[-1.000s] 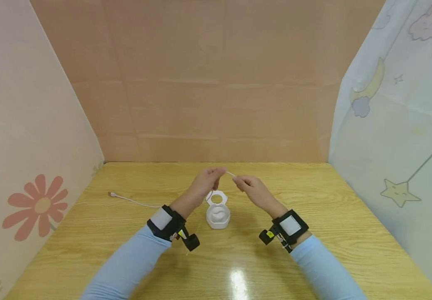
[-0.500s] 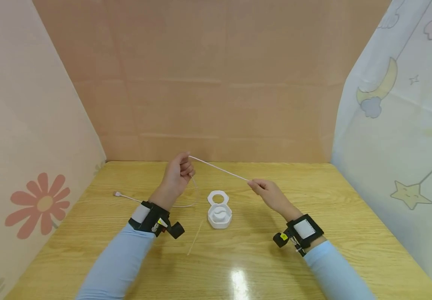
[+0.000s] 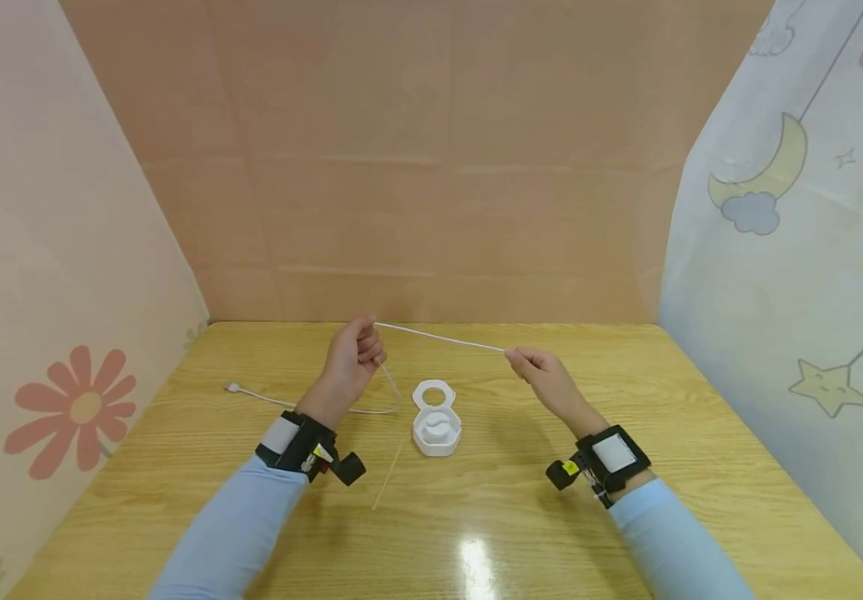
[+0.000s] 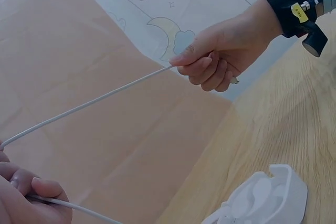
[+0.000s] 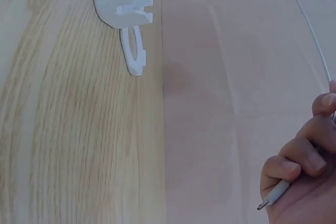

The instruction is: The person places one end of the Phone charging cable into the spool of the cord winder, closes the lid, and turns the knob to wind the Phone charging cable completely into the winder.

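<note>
- The left hand [image 3: 351, 360] is up in the air over the far left part of the wooden table [image 3: 626, 533]. Its fingers are curled, and they pinch a thin white cable [image 3: 442, 338].
- The right hand [image 3: 544, 379] is up too, on the right side. Its fingers are curled round the cable, and the small metal plug sticks out under the curled fingers [image 5: 294, 174] in the right wrist view.
- The cable runs in a straight, tight line from one hand to the other, high over the table.
- From the left hand the rest of the cable hangs down and lies on the table. It goes off to the left and ends in a small plug far on the left side.
- A white case [image 3: 436, 423] sits on the table, near the middle, below the tight cable and between the two hands. Its lid, with a round hole in it, is flipped open to the far side.
- Both arms wear light blue sleeves and a black band on each wrist.
</note>
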